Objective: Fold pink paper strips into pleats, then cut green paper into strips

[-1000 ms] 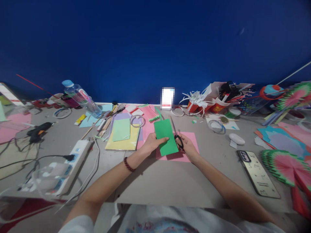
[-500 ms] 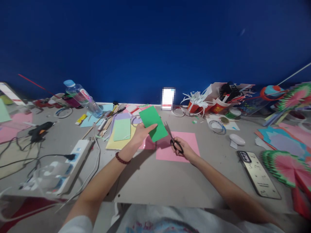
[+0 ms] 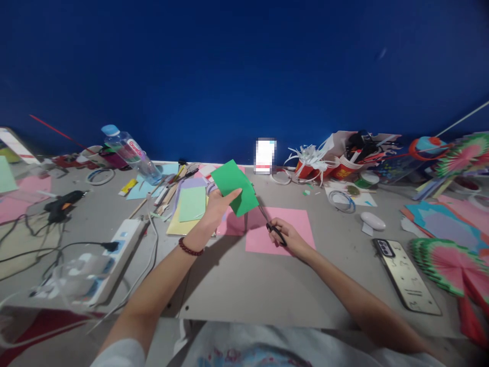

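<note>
My left hand (image 3: 216, 206) pinches a green paper sheet (image 3: 234, 186) and holds it tilted above the table, thumb on its near face. My right hand (image 3: 287, 237) grips black-handled scissors (image 3: 268, 223), whose blades point up and left to the paper's right edge. Beneath both lies a pink paper sheet (image 3: 282, 230) flat on the grey table (image 3: 244, 285). A red bead bracelet sits on my left wrist.
Stacked coloured papers (image 3: 191, 209) and sticks lie at left, with a water bottle (image 3: 128, 153), a glue gun (image 3: 61, 201) and a power strip (image 3: 110, 257). A phone (image 3: 407, 275), a white mouse-like object (image 3: 372, 219), folded paper fans (image 3: 451, 257) and red paper cups (image 3: 336, 165) fill the right.
My left hand has lifted the green paper up and left, off the pink sheet, tilting it. My right hand with the scissors has dropped slightly and now points its blades at the paper's edge.
</note>
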Demonstrator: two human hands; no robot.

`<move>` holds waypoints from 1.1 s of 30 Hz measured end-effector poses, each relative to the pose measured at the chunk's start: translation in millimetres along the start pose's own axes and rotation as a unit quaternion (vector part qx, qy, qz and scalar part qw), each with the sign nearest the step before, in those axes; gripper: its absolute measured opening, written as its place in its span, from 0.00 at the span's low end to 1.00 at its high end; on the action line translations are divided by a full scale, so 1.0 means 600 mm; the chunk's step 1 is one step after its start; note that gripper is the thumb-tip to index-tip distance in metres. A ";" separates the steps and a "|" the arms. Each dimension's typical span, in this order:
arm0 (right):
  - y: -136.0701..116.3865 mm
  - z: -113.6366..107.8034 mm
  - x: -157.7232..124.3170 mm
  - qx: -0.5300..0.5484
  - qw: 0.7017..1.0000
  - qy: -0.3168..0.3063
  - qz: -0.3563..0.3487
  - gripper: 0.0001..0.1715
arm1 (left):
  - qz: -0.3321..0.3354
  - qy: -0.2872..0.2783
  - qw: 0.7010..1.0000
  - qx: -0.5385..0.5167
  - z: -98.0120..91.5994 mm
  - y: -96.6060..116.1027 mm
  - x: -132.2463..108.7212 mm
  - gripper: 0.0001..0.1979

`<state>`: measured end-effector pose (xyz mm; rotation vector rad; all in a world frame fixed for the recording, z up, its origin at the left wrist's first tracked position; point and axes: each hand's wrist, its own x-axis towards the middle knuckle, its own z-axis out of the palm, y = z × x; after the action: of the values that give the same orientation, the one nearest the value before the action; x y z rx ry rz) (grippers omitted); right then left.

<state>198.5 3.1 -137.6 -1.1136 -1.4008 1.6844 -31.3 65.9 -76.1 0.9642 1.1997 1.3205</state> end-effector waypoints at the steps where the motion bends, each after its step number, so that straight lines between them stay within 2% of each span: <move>1: 0.001 0.000 0.000 -0.001 1.000 -0.001 -0.002 0.18 | 0.000 0.002 1.000 0.000 0.000 0.001 0.000 0.19; 16: 0.007 0.006 0.006 0.009 1.000 0.011 -0.005 0.19 | -0.024 0.000 1.000 0.000 0.009 -0.012 -0.007 0.20; 33: 0.012 0.003 0.008 0.016 1.000 0.008 -0.014 0.20 | -0.018 -0.007 1.000 0.002 0.016 -0.017 -0.016 0.19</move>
<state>195.1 5.2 -145.4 -1.0834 -1.3689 1.6685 -19.1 57.1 -83.9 0.9496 1.2041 1.2813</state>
